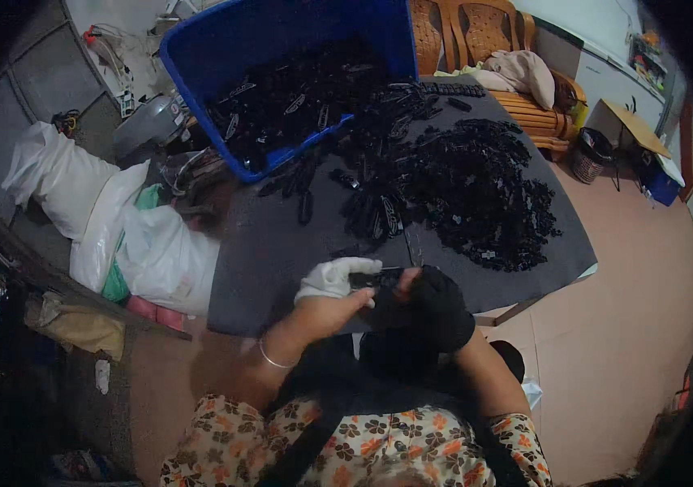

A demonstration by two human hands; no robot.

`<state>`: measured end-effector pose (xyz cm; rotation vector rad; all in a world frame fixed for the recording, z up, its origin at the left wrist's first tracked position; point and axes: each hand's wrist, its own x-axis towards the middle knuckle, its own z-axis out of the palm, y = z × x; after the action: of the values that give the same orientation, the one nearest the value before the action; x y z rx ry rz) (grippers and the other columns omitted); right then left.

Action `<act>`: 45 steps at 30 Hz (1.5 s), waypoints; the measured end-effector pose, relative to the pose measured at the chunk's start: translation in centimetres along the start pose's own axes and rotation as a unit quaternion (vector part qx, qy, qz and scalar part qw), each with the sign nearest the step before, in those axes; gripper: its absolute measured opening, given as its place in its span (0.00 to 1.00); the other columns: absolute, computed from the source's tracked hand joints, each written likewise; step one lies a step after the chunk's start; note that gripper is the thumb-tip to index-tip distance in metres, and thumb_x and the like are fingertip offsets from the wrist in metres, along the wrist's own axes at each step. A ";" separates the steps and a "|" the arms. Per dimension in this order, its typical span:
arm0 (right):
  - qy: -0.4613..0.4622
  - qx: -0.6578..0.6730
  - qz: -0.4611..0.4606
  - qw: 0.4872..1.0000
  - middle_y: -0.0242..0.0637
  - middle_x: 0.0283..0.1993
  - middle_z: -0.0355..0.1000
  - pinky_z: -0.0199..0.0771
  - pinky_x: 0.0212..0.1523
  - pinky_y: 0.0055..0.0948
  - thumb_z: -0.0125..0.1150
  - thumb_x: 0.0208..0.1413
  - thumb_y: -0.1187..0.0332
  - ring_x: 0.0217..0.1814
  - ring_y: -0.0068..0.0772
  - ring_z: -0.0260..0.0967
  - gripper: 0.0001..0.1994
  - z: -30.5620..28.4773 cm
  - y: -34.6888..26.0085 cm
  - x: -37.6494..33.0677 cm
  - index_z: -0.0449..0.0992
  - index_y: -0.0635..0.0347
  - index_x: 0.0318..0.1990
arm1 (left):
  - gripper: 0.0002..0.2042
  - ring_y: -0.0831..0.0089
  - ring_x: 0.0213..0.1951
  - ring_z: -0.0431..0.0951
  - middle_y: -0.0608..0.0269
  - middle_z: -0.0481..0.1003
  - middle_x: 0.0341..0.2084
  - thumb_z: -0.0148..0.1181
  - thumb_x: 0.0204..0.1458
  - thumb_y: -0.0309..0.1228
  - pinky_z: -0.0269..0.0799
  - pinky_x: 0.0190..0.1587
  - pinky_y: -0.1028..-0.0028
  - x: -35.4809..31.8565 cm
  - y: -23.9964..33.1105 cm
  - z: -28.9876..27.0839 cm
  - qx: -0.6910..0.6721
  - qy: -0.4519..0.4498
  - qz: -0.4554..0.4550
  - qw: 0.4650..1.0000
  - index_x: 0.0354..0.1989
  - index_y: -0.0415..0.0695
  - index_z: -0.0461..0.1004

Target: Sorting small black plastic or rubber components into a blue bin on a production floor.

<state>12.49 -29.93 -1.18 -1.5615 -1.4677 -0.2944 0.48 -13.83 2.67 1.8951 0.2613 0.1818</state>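
Observation:
Just past the table's near edge, my left hand [329,282] wears a white glove with the thumb bare. Its fingers pinch a small dark plastic piece [365,280], whose exact kind is hard to make out. My right hand [441,310], in a black glove, is closed close beside the piece's right end. Its fingertips are blurred, and what they hold cannot be told. Beyond my hands lies a loose pile of long black plastic parts [375,217], some with pale oval outlines. To its right spreads a large heap of small black parts [488,195].
A blue bin [261,166] full of similar black parts lies tilted at the far side of the grey-topped table [261,276]. White sacks [164,252] stand at the left. A wooden bench [529,109] and a wastebasket [591,154] stand at the back right.

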 end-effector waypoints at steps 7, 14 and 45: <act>-0.013 -0.024 -0.026 0.999 0.42 0.37 0.70 0.70 0.34 0.37 0.61 0.38 0.74 0.35 0.45 0.68 0.11 -0.1 0.7 -1.0 0.70 0.59 0.33 | 0.15 0.82 0.28 0.74 0.65 0.75 0.33 0.55 0.51 0.23 0.71 0.31 0.80 -0.7 0.8 1.1 0.041 0.022 0.060 0.997 0.49 0.40 0.69; -0.024 -0.071 -0.088 0.993 0.42 0.40 0.70 0.70 0.34 0.35 0.62 0.40 0.71 0.34 0.47 0.67 0.13 -0.4 0.8 -0.7 0.72 0.59 0.37 | 0.12 0.81 0.29 0.74 0.61 0.76 0.34 0.60 0.48 0.25 0.71 0.31 0.81 -0.4 0.6 1.0 -0.033 0.035 0.007 0.999 0.42 0.36 0.72; -0.200 -0.187 0.113 0.955 0.45 0.29 0.73 0.71 0.34 0.45 0.50 0.50 0.62 0.32 0.47 0.72 0.10 3.0 0.1 5.6 0.75 0.55 0.28 | 0.17 0.48 0.39 0.73 0.52 0.75 0.36 0.52 0.45 0.23 0.70 0.45 0.62 11.0 -3.9 -4.1 0.425 0.083 0.025 0.901 0.46 0.45 0.73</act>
<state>12.80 -24.06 1.24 -2.1755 -1.5780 -0.1262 9.63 -5.87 0.31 2.7637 0.4590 0.2961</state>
